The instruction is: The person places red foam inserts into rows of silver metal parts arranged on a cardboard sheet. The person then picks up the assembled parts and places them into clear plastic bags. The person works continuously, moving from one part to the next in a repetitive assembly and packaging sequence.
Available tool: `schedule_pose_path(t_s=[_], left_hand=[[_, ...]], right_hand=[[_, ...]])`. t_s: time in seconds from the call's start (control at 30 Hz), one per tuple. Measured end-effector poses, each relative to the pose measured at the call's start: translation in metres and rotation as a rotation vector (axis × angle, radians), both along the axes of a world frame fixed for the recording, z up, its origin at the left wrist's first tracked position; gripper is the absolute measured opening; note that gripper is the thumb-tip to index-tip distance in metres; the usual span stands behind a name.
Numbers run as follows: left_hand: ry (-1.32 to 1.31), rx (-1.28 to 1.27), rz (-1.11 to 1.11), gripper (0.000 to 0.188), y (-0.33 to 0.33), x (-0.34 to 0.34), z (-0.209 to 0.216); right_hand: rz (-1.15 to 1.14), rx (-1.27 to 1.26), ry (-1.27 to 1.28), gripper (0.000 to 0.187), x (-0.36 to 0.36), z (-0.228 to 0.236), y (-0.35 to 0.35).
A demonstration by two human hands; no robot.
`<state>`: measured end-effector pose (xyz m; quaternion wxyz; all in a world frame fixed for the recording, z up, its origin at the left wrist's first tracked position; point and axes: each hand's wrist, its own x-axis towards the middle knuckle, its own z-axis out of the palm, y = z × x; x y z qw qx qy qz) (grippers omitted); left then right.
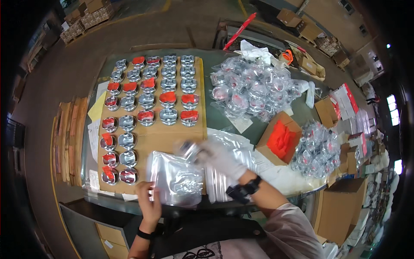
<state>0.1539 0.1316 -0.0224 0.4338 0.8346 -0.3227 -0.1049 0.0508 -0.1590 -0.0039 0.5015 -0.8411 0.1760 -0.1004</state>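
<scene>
Metal pistons (168,116) stand in rows on a brown cardboard sheet (172,136), several with red slips on top. My left hand (148,200) is bare, its fingers closed on the left edge of a clear plastic bag (179,179) at the sheet's front edge. Just above that bag, my right hand (220,157), in a white glove and smeared by motion, grips a single piston (188,149). More clear bags (224,181) lie flat beneath and beside the right hand.
Bagged pistons form a large pile (254,88) at the back right and a smaller pile (317,149) farther right. Between them stands an open cardboard box (263,144) of red slips (282,139). Orange scissors (286,56) lie behind. Wooden boards (69,140) stand left of the table.
</scene>
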Motion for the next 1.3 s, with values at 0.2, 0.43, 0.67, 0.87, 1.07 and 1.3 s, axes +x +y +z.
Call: schedule_pose_path(t_s=[0.2, 0.43, 0.67, 0.87, 1.07, 1.3], left_hand=[[-0.054, 0.272, -0.195, 0.030, -0.093, -0.046, -0.014], [0.253, 0.184, -0.037, 0.018, -0.080, -0.044, -0.049], [0.354, -0.089, -0.137, 0.016, -0.064, -0.033, -0.012], [0.918, -0.324, 0.024, 0.033, 0.015, 0.009, 0.010], [0.773, -0.467, 0.465, 0.026, 0.154, 0.055, 0.054], [0.159, -0.074, 0.330, 0.017, 0.200, 0.098, 0.094]], right_hand=[[-0.494, -1.057, 0.299, 0.021, -0.009, 0.002, -0.168], [-0.506, -0.764, -0.032, 0.022, -0.002, 0.023, -0.126], [0.057, 0.113, 0.123, 0.045, -0.023, -0.026, 0.061], [-0.143, 0.482, 0.208, 0.021, 0.034, 0.012, 0.139], [0.253, 0.517, 0.114, 0.019, 0.112, 0.003, 0.221], [0.249, -0.523, 0.461, 0.023, 0.169, -0.032, 0.245]])
